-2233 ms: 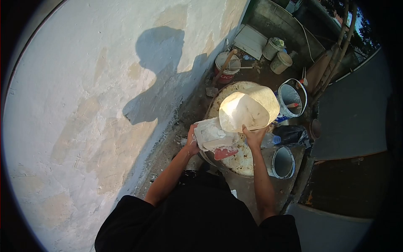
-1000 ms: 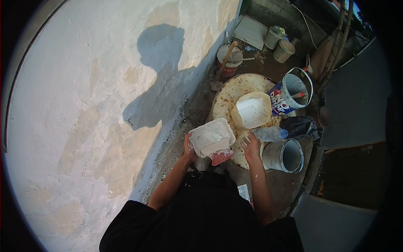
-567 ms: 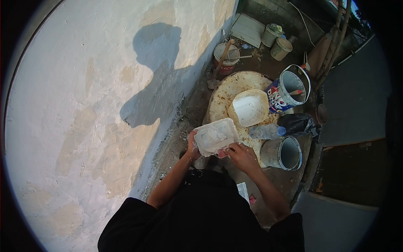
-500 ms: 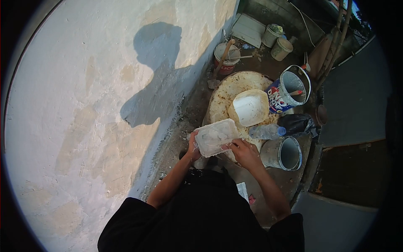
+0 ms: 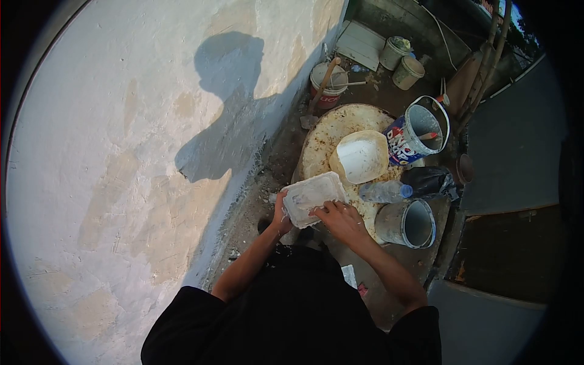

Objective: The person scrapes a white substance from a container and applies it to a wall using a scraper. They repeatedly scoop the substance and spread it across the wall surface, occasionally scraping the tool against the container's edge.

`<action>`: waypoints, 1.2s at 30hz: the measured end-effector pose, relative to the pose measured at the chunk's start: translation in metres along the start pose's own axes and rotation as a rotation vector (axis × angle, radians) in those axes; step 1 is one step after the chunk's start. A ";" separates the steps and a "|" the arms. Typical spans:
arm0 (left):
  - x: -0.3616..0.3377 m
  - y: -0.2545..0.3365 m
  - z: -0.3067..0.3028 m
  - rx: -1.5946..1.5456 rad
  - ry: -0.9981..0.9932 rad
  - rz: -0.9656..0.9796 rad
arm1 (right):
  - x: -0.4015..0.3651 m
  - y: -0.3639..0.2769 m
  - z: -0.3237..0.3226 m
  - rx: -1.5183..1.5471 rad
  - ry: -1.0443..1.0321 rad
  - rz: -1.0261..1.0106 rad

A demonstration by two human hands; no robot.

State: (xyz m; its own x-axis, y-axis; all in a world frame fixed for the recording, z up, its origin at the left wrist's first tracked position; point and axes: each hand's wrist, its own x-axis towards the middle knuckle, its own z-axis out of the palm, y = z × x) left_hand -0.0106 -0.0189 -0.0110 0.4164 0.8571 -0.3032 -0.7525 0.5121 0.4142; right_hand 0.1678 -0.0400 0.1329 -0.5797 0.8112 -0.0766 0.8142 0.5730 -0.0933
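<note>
A whitish, crusted rectangular tray (image 5: 310,193) is held in front of my body, over the near left edge of the round table. My left hand (image 5: 281,214) grips its left side, with the fingers partly hidden. Over the tray's lower right part is my right hand (image 5: 340,220), its fingers bent and its fingertips at the tray's inner surface; whether they pinch anything is too small to tell. Just beyond the tray, a yellowish tub (image 5: 363,157) with white material rests on the table.
On the stained round table (image 5: 319,137) stand a blue-labelled bucket (image 5: 401,139) and a clear bottle (image 5: 383,191), beside a black bag (image 5: 426,181). A grey bucket (image 5: 404,224) is at the right. A patchy wall (image 5: 134,182) rises at left; another bucket (image 5: 328,91) holds tools.
My right hand has moved left and further over the tray, from its right edge towards the middle. My left hand and the tray have hardly moved.
</note>
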 end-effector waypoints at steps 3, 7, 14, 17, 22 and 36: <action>-0.001 -0.003 0.002 0.020 0.048 -0.005 | 0.003 0.001 -0.009 0.025 0.070 0.066; -0.002 -0.004 0.009 0.083 0.079 -0.017 | 0.011 0.007 0.000 -0.026 0.075 0.062; 0.000 0.003 -0.002 -0.013 -0.002 0.029 | 0.004 -0.003 0.011 -0.008 0.079 -0.089; -0.002 0.000 -0.003 -0.029 0.023 0.014 | 0.010 0.006 -0.007 0.031 0.104 -0.045; -0.008 0.000 0.009 0.016 0.048 0.023 | 0.023 0.006 -0.010 -0.046 0.136 -0.056; 0.001 -0.008 -0.012 -0.074 -0.024 0.030 | 0.024 0.000 -0.009 -0.078 0.069 -0.006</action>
State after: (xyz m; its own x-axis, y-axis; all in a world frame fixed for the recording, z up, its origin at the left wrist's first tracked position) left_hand -0.0102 -0.0226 -0.0249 0.4045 0.8736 -0.2705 -0.8000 0.4813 0.3583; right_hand 0.1545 -0.0194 0.1403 -0.5835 0.8121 -0.0070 0.8121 0.5833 -0.0159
